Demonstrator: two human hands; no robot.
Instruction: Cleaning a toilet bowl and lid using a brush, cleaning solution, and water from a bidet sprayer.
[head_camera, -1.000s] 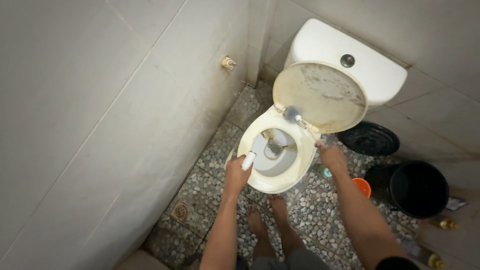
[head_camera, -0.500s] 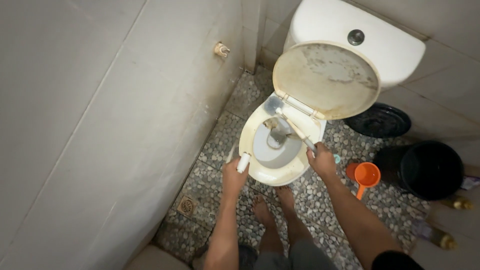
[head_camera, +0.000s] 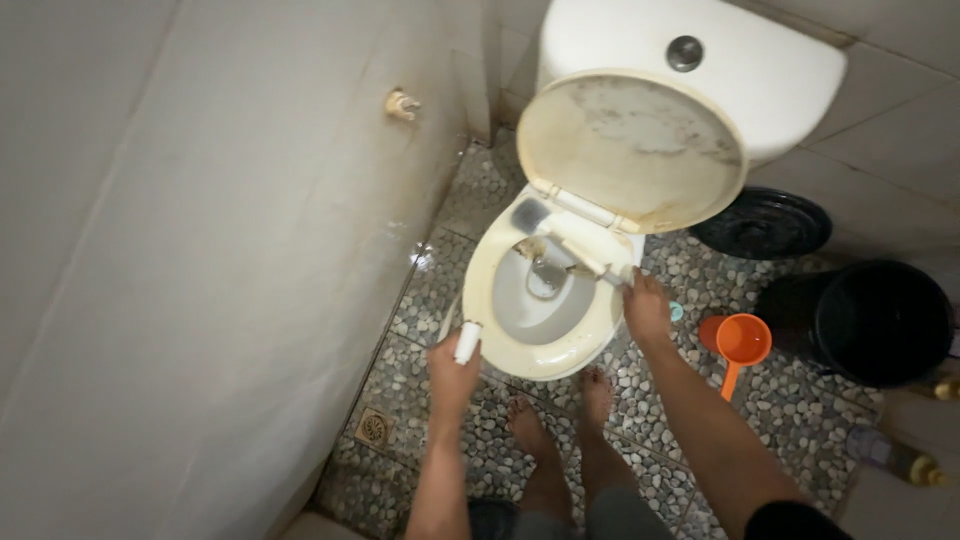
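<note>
On the pebble floor (head_camera: 420, 300), your right hand (head_camera: 647, 308) grips the toilet brush (head_camera: 560, 238) at the seat's back rim; your left hand (head_camera: 452, 375) clutches a white sprayer (head_camera: 467, 342). Bristles flicking could spatter your bare feet (head_camera: 560, 415).

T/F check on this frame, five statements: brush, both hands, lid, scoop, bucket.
1. The right hand holds a toilet brush whose head lies at the back of the seat. True.
2. The left hand is empty. False: it grips a small white cylinder.
3. The toilet lid is closed. False: it stands raised against the cistern.
4. An orange scoop sits on the pebble floor. True.
5. The black bucket is left of the toilet. False: it is on the right.
</note>
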